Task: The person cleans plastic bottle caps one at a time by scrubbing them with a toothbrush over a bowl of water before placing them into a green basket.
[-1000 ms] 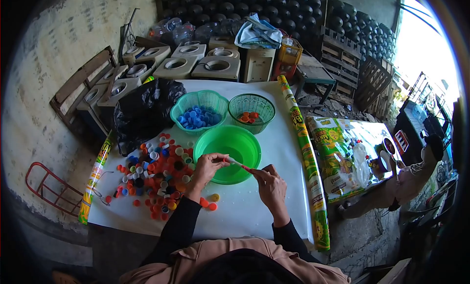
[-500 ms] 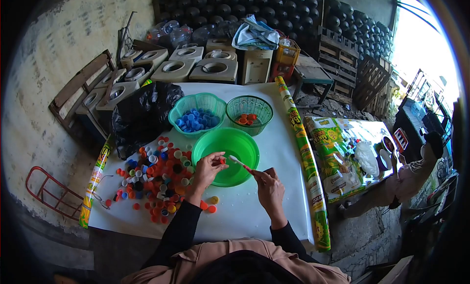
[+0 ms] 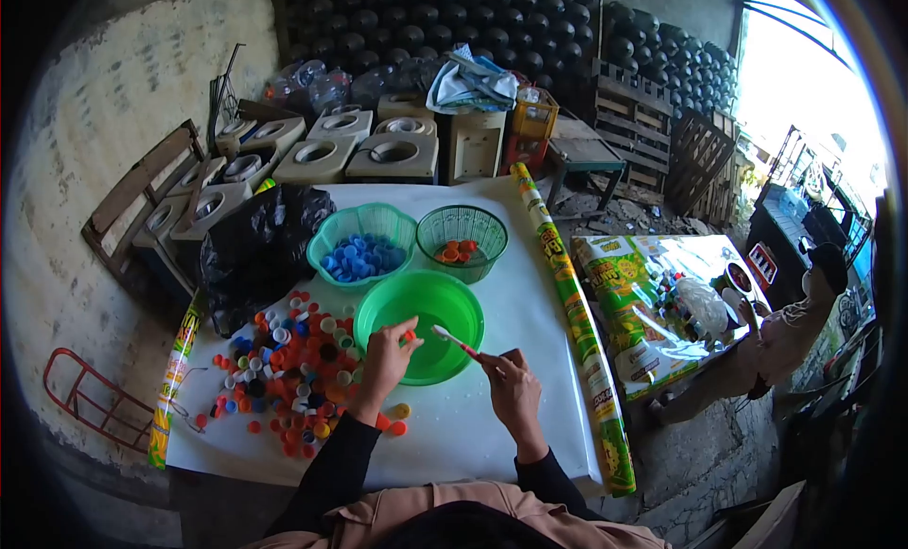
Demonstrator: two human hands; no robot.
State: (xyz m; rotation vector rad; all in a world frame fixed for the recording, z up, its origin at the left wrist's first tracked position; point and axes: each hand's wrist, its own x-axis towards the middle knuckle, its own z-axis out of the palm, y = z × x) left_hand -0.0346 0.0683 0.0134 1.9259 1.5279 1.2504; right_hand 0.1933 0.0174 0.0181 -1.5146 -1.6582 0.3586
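Observation:
My left hand (image 3: 386,360) pinches a small red-orange bottle cap (image 3: 409,335) over the left part of a bright green basin (image 3: 445,298). In my right hand (image 3: 512,390) is a red-handled toothbrush (image 3: 456,342), its white head pointing left above the basin, apart from the cap. Behind the basin, a light green basket (image 3: 322,227) holds blue caps (image 3: 362,257), and a dark green basket (image 3: 492,237) holds some red-orange caps (image 3: 458,251). A pile of mixed caps (image 3: 303,369) spreads on the white table left of my left hand.
A black plastic bag (image 3: 260,246) lies at the table's back left. Rolled printed wrapping (image 3: 577,336) runs along the right edge. To the right, a person (image 3: 785,336) is beside another table (image 3: 681,265) with caps and a clear bag. Pale slabs with round holes (image 3: 315,153) stand behind.
The camera view has shifted, so the table and baskets appear lower and further left. My left hand has turned, its back now more towards the camera; both hands keep their hold.

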